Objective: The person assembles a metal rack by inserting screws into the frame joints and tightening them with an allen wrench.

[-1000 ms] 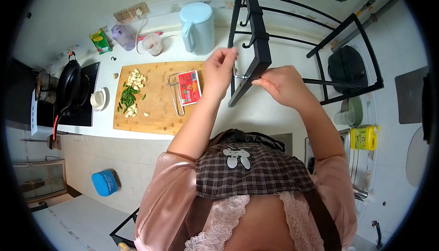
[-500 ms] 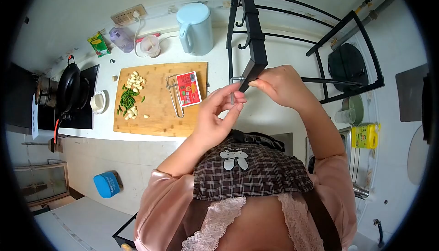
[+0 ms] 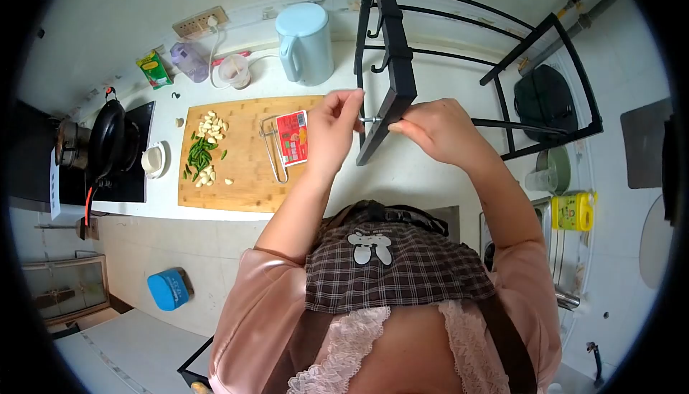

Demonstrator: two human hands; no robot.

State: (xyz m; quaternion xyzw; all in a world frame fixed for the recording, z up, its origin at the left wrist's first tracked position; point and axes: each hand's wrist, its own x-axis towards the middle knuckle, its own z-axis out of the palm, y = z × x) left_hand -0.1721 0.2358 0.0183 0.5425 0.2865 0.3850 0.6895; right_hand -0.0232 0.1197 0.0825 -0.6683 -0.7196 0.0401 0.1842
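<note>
A black metal rack point(image 3: 399, 71) with hooks stands on the counter, its near post reaching toward me. My right hand point(image 3: 439, 130) is closed around the near end of that post, thumb pressed against its side. A thin silver hex key point(image 3: 369, 119) sticks out of the post's left face. At its outer end my left hand point(image 3: 331, 127) is closed in a pinch, the fingers hiding most of the key. Beyond my left wrist, a red-labelled packet point(image 3: 292, 138) and a wire stand point(image 3: 273, 151) lie on a wooden cutting board point(image 3: 244, 197).
Garlic cloves point(image 3: 213, 127) and green chillies point(image 3: 199, 153) lie on the board's left. A light-blue jug point(image 3: 306, 46) stands behind the board. Farther left is a black pan point(image 3: 109, 135) on the stove. A yellow bottle point(image 3: 572, 213) stands by the sink at right.
My left hand has moved up and slightly left, swinging the hex key's long arm up from hanging down. My right hand stays on the post.
</note>
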